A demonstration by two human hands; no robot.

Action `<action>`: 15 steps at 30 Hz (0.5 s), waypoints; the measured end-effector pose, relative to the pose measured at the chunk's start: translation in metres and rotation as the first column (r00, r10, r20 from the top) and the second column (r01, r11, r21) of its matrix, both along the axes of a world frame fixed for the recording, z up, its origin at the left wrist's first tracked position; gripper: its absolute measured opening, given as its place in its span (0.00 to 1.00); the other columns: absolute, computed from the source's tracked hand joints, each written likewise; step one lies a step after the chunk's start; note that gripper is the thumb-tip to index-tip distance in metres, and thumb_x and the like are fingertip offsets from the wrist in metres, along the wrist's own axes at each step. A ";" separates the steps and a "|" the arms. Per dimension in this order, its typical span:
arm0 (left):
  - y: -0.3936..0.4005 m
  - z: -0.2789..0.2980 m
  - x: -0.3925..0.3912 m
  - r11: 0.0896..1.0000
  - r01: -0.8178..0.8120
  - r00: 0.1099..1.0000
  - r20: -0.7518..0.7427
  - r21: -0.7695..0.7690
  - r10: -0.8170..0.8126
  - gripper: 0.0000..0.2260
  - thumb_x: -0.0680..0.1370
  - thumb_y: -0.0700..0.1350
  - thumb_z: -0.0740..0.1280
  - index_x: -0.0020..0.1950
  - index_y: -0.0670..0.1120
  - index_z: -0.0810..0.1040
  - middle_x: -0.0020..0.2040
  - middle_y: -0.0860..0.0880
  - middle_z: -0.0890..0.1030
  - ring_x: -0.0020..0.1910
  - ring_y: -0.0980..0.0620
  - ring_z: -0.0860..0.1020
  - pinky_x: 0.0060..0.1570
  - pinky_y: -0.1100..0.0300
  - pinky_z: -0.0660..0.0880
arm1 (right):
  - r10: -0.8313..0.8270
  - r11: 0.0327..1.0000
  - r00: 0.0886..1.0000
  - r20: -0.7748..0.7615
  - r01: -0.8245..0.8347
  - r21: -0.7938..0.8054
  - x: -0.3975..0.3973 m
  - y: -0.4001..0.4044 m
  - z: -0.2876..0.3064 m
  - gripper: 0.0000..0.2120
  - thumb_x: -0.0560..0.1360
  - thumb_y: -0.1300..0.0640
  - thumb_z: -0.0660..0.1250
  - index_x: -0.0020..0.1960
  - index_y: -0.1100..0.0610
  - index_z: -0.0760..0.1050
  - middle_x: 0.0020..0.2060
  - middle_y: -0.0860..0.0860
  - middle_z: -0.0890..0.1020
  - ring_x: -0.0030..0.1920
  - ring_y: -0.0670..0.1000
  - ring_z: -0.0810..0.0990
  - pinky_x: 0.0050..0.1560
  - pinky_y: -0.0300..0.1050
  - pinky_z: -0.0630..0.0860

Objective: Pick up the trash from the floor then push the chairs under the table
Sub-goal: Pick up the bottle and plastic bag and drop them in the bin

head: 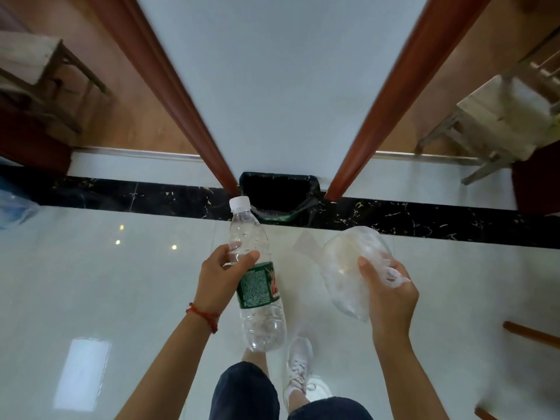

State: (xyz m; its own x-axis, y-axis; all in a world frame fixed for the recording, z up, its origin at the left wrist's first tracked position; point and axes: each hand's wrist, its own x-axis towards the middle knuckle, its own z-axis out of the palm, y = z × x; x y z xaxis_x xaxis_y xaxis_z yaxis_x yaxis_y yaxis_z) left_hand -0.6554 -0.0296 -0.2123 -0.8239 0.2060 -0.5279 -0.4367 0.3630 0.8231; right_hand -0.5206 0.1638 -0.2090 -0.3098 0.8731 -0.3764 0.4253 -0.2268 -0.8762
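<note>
- Clear plastic in both hands: left hand [222, 275] wrapped round a bottle [257, 274] just above its green label, thumb across the near side, white cap pointing far toward the wall.
- Right hand [391, 295] clutching a crumpled bag [348, 268] of thin film, fingers curled into its right edge, bulk of it bulging left and far of the palm.
- Neither hand free; both loads held above the pale tiled floor [121, 298], clear of it.
- Straight ahead, a bin [278, 192] lined in black, standing against the white wall between two red-brown door frames, on the dark marble strip.
- Key relation: bin lying far of both hands and between them, a little nearer the left; bottle's long axis running near-to-far, cap already at the bin's near-left rim in the picture, though height above it cannot be told.
- Bag well to the right of the bin mouth and nearer; would need carrying left and far to drop in.
- Judged: trash gathered, dropping into the bin the step in hand, bottle likely first; chairs not yet dealt with.
- Further out: one wooden chair [42, 77] far left, another chair [497, 122] far right, beyond the doorways; a bluish bag [15, 210] at the left edge.
- Below the hands, dark trouser legs and white shoes [300, 371].
</note>
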 end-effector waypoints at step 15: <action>0.055 -0.132 -0.109 0.997 0.059 0.997 0.054 -0.054 -0.056 0.05 0.69 0.50 0.71 0.42 0.54 0.77 0.40 0.54 0.81 0.35 0.61 0.80 0.31 0.68 0.75 | -0.061 0.998 0.998 0.005 0.062 -0.035 -0.111 0.030 -0.129 0.08 0.66 0.55 0.74 0.39 0.47 0.75 0.36 0.43 0.80 0.35 0.36 0.79 0.31 0.27 0.73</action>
